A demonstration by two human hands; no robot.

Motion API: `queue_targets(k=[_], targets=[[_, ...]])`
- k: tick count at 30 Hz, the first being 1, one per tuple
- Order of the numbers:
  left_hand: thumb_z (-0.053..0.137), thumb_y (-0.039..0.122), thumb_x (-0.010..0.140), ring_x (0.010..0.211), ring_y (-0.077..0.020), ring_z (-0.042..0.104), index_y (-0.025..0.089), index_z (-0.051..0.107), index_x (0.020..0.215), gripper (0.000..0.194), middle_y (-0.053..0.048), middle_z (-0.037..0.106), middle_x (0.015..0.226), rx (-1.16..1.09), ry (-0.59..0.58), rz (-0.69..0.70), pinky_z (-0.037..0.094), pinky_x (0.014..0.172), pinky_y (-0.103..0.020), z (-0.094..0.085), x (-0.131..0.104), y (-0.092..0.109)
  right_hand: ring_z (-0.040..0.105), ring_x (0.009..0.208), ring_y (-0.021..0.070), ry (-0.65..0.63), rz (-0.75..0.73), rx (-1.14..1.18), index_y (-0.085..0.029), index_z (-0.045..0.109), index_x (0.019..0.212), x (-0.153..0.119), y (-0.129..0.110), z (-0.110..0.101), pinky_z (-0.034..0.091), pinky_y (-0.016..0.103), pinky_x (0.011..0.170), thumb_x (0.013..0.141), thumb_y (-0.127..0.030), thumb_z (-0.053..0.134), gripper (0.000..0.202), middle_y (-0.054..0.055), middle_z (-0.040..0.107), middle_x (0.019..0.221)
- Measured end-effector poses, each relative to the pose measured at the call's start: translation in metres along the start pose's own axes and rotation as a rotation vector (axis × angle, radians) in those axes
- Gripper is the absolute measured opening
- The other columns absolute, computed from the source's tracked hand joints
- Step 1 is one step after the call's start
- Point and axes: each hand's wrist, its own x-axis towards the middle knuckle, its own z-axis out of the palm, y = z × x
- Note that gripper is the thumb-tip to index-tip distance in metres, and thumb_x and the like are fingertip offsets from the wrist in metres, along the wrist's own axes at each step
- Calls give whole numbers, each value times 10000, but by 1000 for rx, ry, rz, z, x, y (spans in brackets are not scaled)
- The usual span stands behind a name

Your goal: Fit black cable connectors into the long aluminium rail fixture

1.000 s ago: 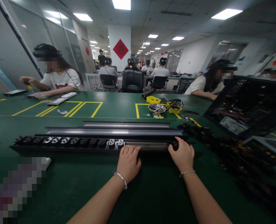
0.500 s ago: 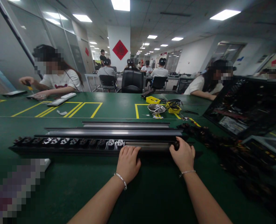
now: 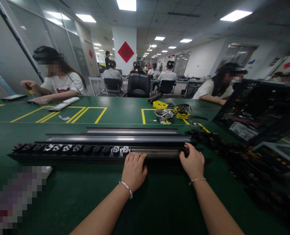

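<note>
A long black power strip housing (image 3: 159,153) lies crosswise in front of me. Socket modules (image 3: 87,148), mostly black with a few whitish ones, fill its left and middle part; bare metal channel shows on the right. My left hand (image 3: 134,169) has its fingers bent over the near edge, just beside the last whitish sockets. At the channel's right end, my right hand (image 3: 194,161) pinches a small dark piece, probably a socket module (image 3: 186,152), mostly hidden by the fingers. Behind the housing lie two more metal rails (image 3: 117,138), parallel to it.
Dark linked sockets (image 3: 223,147) heap up at the right, beside an open computer case (image 3: 260,111) and a power supply unit (image 3: 277,158). Farther back stand a metal bowl (image 3: 163,113) and yellow bins (image 3: 160,104). Two people sit at the green table (image 3: 125,111).
The right hand and the dark piece have shifted very slightly to the right. The left hand keeps its place on the housing.
</note>
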Motion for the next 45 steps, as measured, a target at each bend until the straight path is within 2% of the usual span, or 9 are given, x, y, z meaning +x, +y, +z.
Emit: queue_targets(k=[4, 10, 17, 23, 30, 36, 45], targets=[[527, 190, 767, 1025, -220, 498, 239, 521, 1162, 397, -36, 597, 1050, -5, 0, 0, 277, 1029, -434, 0, 0, 0, 553, 995, 230, -5, 5, -26, -178, 506, 1176, 1, 2, -1, 306, 409, 978, 741, -263, 431, 449, 89, 630, 1081], [525, 189, 768, 1023, -223, 497, 241, 518, 1166, 401, -35, 597, 1048, -9, -3, 1, 281, 1023, -436, 0, 1, 0, 474, 1126, 264, 12, 37, -99, -197, 533, 1138, 2, 8, 0, 233, 511, 1016, 735, -343, 442, 438, 98, 599, 1133], [529, 189, 765, 1022, -221, 499, 246, 523, 1156, 395, -34, 599, 1048, 0, 7, 3, 289, 1018, -430, 0, 0, 0, 530, 1041, 242, -13, 46, -79, -183, 559, 1096, 6, 15, -2, 297, 453, 987, 733, -314, 437, 405, 96, 630, 1067], [518, 195, 774, 1025, -220, 500, 244, 518, 1166, 396, -35, 600, 1051, -10, 2, 3, 284, 1024, -434, 0, 0, 0, 501, 1097, 245, -27, 81, -89, -209, 534, 1133, 7, 18, -4, 191, 521, 1041, 742, -361, 439, 430, 83, 607, 1126], [515, 188, 769, 1029, -225, 503, 247, 520, 1164, 399, -42, 600, 1055, -12, 0, 4, 285, 1022, -447, -1, 0, 0, 519, 1059, 222, -39, 87, -39, -222, 515, 1140, 9, 22, -7, 211, 483, 1040, 731, -319, 431, 429, 53, 625, 1095], [521, 188, 765, 1021, -225, 509, 253, 520, 1164, 405, -40, 601, 1043, -5, 7, 0, 297, 1016, -450, -1, 0, 1, 501, 1084, 249, -9, 96, -93, -205, 530, 1140, 10, 24, -7, 219, 491, 1025, 724, -377, 429, 462, 90, 603, 1117], [524, 187, 764, 1020, -223, 505, 245, 522, 1157, 397, -39, 603, 1037, -4, 7, 6, 295, 1016, -435, -1, 0, 0, 507, 1064, 231, -13, 122, -50, -215, 523, 1142, 13, 33, -5, 202, 488, 1034, 722, -361, 434, 454, 63, 618, 1087]])
